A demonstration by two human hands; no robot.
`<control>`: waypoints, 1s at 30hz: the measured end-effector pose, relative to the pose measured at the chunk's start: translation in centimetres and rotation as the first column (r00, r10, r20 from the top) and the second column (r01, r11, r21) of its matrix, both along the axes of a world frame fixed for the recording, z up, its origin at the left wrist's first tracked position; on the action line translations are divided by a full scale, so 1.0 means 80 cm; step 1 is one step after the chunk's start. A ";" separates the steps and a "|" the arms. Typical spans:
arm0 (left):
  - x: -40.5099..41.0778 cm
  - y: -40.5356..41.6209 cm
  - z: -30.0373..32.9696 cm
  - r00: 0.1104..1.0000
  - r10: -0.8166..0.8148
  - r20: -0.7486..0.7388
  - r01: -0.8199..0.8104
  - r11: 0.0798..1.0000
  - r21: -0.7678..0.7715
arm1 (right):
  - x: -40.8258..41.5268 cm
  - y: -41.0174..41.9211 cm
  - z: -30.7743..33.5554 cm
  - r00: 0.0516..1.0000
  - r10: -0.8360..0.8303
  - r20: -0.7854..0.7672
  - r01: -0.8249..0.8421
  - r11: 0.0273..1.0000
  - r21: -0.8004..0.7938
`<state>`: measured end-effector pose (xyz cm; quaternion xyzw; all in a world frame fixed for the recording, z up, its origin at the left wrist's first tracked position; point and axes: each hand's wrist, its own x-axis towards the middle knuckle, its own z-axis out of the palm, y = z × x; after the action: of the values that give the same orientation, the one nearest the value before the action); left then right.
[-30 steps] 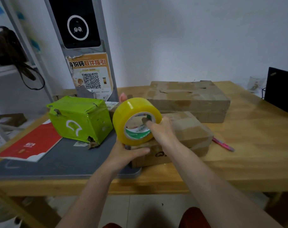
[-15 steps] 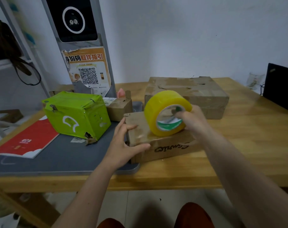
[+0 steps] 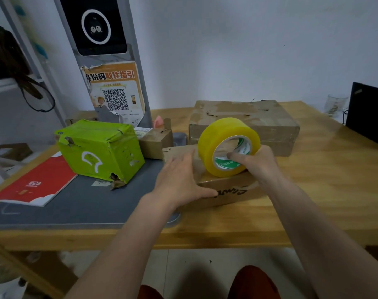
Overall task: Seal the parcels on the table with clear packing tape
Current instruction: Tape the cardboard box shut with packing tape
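A brown cardboard parcel [image 3: 229,190] lies near the table's front edge. On its top stands a big yellowish roll of packing tape [image 3: 222,139], and my right hand [image 3: 256,161] grips it with the thumb hooked into the core. My left hand [image 3: 179,180] lies flat on the parcel's left top, fingers straight, thumb down the front face. A larger flat brown parcel [image 3: 270,124] sits behind, a small brown box [image 3: 154,142] to the left of it, and a bright green parcel [image 3: 99,147] on the grey mat.
A grey mat [image 3: 76,203] covers the left of the wooden table [image 3: 326,186], with a red envelope [image 3: 37,182] on it. A grey kiosk post with a QR poster [image 3: 114,98] stands behind. A dark screen [image 3: 369,113] and a glass [image 3: 334,104] sit far right.
My right hand carried the tape roll to the right across the parcel's top. My left hand let go of the roll and settled flat on the parcel's left end.
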<state>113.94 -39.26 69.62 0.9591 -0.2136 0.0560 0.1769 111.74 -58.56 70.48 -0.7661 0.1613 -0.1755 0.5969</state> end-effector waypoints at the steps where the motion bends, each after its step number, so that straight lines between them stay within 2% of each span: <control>1: -0.001 -0.007 -0.003 1.000 -0.007 0.025 0.006 1.000 0.027 | 0.000 0.000 -0.001 1.000 0.002 0.004 -0.001 1.000 -0.007; 3: -0.001 -0.013 -0.007 0.997 0.019 0.070 -0.023 0.999 0.049 | -0.001 0.000 -0.001 1.000 0.001 0.017 -0.001 0.999 -0.034; 12: -0.006 -0.010 -0.007 0.996 0.066 0.057 -0.069 0.996 0.061 | 0.003 -0.019 0.017 0.997 0.070 0.016 -0.065 0.972 -0.226; 14: -0.006 -0.009 -0.007 0.997 0.061 0.052 -0.064 0.996 0.061 | 0.000 -0.036 0.021 0.999 0.026 0.030 -0.018 0.968 -0.251; 19: -0.005 -0.012 -0.007 0.997 0.065 0.042 -0.068 0.995 0.068 | -0.008 -0.078 0.021 0.993 -0.100 0.063 0.108 0.983 -0.147; 23: -0.008 -0.019 -0.001 0.997 0.061 0.038 -0.065 0.990 0.124 | -0.008 -0.066 -0.001 0.987 -0.150 0.063 0.148 0.988 0.033; 27: -0.007 -0.040 0.005 0.994 0.049 0.099 -0.070 0.973 0.221 | -0.004 -0.061 -0.006 0.986 -0.163 0.045 0.162 0.986 0.040; 30: -0.003 -0.060 0.004 0.994 0.060 0.095 -0.081 0.970 0.230 | -0.003 -0.059 -0.009 0.978 -0.203 0.050 0.201 0.979 0.040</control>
<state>113.68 -44.09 69.93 0.9769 -0.1920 0.0786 0.0512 111.46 -63.29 69.72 -0.7303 0.2253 -0.2528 0.5933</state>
